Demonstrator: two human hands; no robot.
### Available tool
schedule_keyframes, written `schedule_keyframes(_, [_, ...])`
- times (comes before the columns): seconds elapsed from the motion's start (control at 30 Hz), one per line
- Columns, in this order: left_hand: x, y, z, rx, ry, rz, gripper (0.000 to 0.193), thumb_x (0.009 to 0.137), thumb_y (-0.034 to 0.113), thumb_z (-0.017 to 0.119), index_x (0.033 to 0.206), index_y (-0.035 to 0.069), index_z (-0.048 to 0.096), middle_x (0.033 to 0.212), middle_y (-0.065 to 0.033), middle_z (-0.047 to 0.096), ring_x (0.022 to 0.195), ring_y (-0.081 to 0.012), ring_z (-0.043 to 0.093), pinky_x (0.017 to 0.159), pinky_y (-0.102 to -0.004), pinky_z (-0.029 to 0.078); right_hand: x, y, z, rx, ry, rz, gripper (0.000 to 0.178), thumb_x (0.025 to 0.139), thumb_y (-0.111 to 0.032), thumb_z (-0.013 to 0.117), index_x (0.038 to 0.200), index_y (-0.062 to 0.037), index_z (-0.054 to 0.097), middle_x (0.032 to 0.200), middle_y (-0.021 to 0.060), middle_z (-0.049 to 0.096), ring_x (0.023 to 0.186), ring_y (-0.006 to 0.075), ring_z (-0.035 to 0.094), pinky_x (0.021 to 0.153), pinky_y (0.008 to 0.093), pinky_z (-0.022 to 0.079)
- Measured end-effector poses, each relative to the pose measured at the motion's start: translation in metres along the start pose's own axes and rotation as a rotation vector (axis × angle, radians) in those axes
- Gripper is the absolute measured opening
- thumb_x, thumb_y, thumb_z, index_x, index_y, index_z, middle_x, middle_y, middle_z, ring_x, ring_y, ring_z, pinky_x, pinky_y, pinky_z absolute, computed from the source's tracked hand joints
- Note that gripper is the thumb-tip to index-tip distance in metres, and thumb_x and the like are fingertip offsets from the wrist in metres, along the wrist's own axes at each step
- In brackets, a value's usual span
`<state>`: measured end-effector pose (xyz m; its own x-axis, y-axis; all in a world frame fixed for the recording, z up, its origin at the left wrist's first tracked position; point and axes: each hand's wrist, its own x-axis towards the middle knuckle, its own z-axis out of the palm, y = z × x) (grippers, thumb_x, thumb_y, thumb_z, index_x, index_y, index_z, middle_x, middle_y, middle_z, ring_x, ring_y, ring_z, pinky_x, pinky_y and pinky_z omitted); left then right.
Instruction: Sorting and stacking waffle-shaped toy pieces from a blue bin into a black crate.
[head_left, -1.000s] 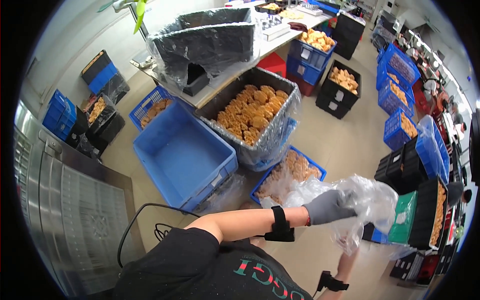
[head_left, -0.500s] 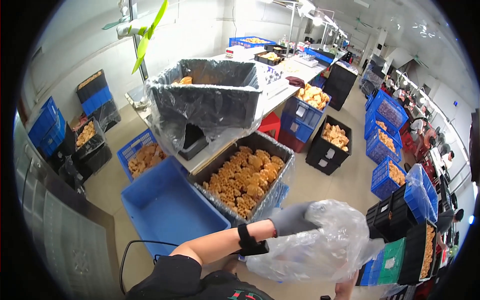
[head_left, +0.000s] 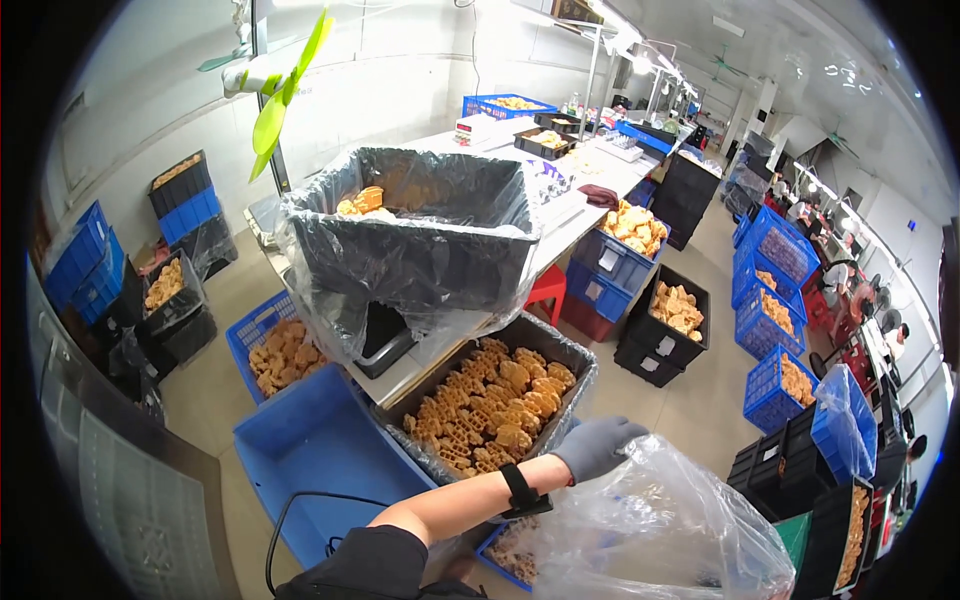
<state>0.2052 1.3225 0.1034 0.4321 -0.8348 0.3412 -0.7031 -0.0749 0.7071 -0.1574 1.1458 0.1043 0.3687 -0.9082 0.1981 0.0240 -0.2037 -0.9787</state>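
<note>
My left hand (head_left: 601, 447), in a grey glove, grips the upper edge of a large clear plastic bag (head_left: 665, 530). Its fingers are closed on the film, and the bag hangs spread out below and to the right. My right hand is not in view. Just left of the glove stands a black crate lined with clear film (head_left: 583, 385). Inside lie golden-tan pieces (head_left: 490, 400), many with a waffle-like grid. A blue tub (head_left: 330, 470) sits beside that crate. Under my left forearm a low blue crate (head_left: 500, 570) shows in part, holding small pieces.
A film-lined black crate (head_left: 420, 260) with a few tan pieces stands on the white worktable (head_left: 480, 145). Stacked black crates (head_left: 650, 365) and blue baskets (head_left: 770, 380) of pieces line the aisle. A green-bladed fan (head_left: 285, 95) rises at left. Several people work far right.
The bunched plastic bag has opened out and now hangs wider and lower. My left hand has shifted slightly right. My right hand, partly visible at the bottom before, has gone out of sight.
</note>
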Motion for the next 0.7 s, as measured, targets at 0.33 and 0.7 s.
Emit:
schedule_keyframes(0.33, [-0.046,-0.06,0.06,-0.017,-0.44,-0.268,0.051,0.09,0.042,0.051,0.129,0.01,0.049,0.106,-0.0198,0.064,0.099,-0.0393,0.059,0.088,-0.0441,0.045,0.003,-0.058,-0.004,-0.316,0.018,-0.117,0.029,0.091,-0.022,0.051,0.109,-0.0009,0.059,0.1,0.0124,0.062,0.095,0.0249,0.057,0.085,0.0355,0.045])
schedule_keyframes(0.7, [-0.068,-0.019,0.059,-0.376,-0.661,-0.55,0.077,0.088,0.068,0.035,0.122,0.002,0.056,0.114,-0.0285,0.059,0.107,-0.0438,0.055,0.093,-0.0434,0.042,0.002,-0.074,0.015,-0.647,-0.187,-0.203,0.03,0.092,-0.019,0.049,0.109,0.0036,0.061,0.111,0.0166,0.061,0.103,0.0288,0.055,0.089,0.0362,0.043])
